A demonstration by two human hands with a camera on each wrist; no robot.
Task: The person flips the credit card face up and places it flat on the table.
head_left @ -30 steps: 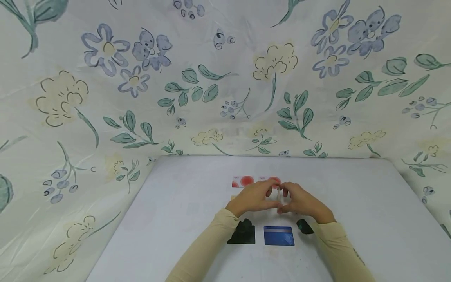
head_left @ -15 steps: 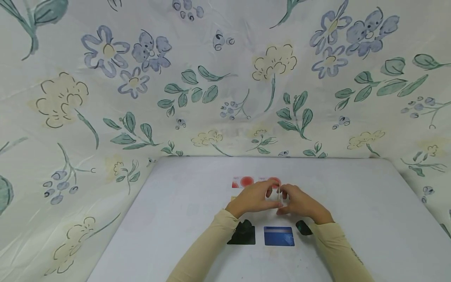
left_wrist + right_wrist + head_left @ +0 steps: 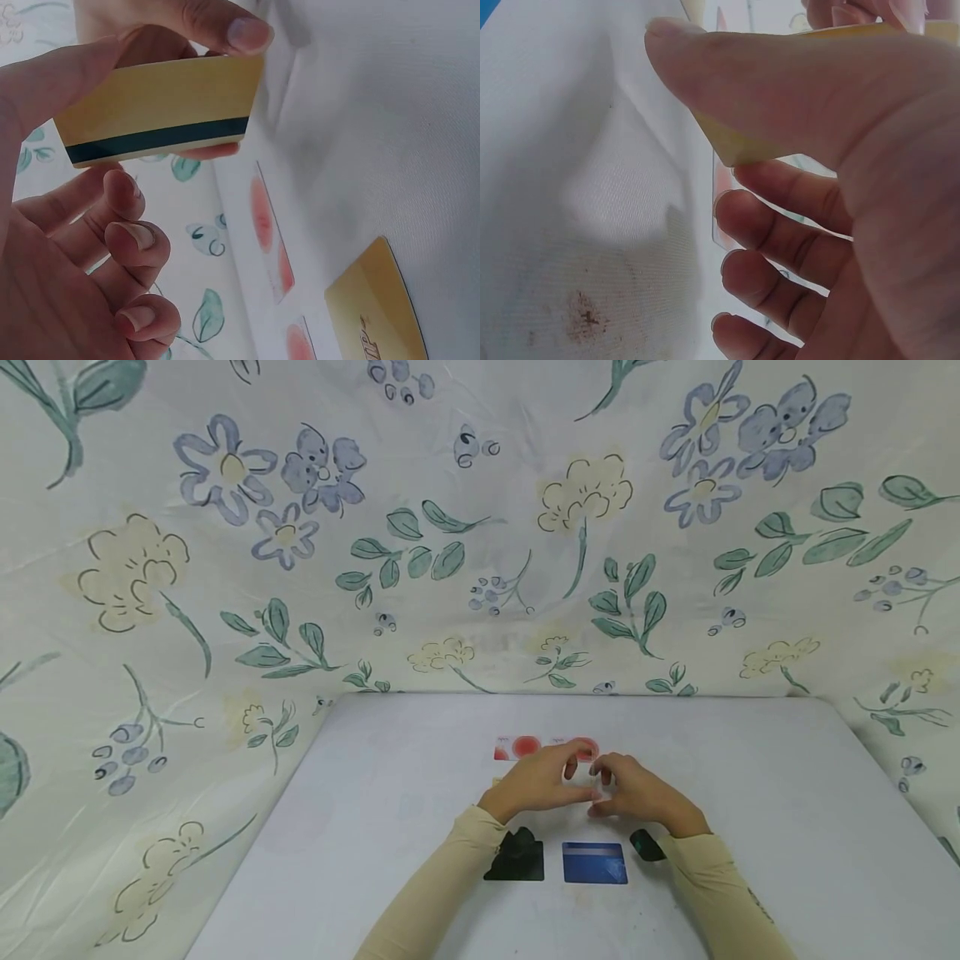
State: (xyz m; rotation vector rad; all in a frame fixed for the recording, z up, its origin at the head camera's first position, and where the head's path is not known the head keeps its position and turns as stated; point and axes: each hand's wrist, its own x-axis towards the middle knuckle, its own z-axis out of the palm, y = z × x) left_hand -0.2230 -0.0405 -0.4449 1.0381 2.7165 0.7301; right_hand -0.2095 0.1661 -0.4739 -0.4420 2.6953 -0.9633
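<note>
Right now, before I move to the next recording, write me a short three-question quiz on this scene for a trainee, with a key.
1. True or false: the left hand and the right hand both touch the held gold card.
2. In the head view, what colour is the card lying immediately right of the dark card?
a) red
b) blue
c) yellow
3. Fill in: in the left wrist view, the visible face of the held gold card has a dark ____ near its lower edge.

Key:
1. True.
2. b, the blue card.
3. stripe.
</note>
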